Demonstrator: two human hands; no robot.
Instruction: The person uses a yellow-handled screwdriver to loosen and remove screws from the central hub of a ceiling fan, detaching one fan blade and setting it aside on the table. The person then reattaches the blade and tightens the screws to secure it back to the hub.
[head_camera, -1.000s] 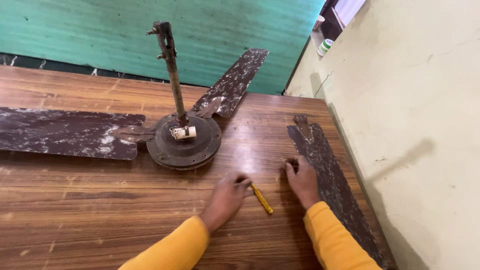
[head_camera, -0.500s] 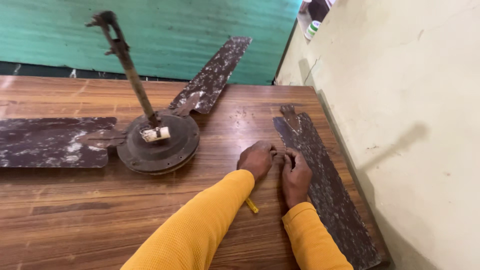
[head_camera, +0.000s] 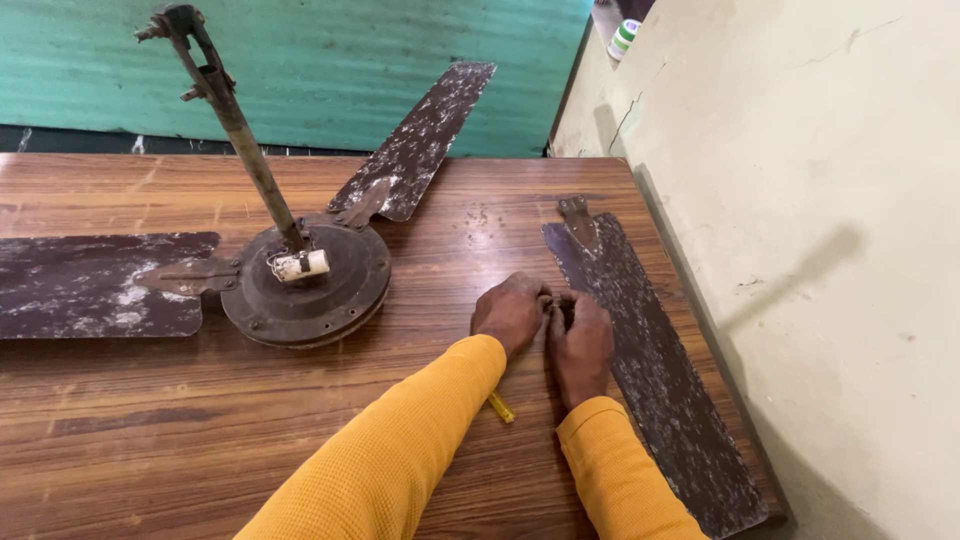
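Note:
My left hand (head_camera: 510, 312) and my right hand (head_camera: 582, 345) lie side by side on the wooden table (head_camera: 150, 430), both in yellow sleeves. Their curled fingertips meet at the left edge of a loose, rusty brown fan blade (head_camera: 650, 360) that lies flat along the table's right side. Anything pinched between the fingers is hidden. A thin yellow tool (head_camera: 501, 407) lies on the table, partly under my left forearm. To the left sits the round fan motor (head_camera: 305, 285) with its tilted down rod (head_camera: 235, 120).
Two more worn blades are attached to the motor, one (head_camera: 95, 285) pointing left and one (head_camera: 425, 140) pointing back right. A cream wall (head_camera: 800, 250) runs close along the table's right edge. A teal wall stands behind the table.
My left hand let go of the yellow tool and moved right to join my right hand at the loose blade's edge. The view shifted, so the fan now sits further left.

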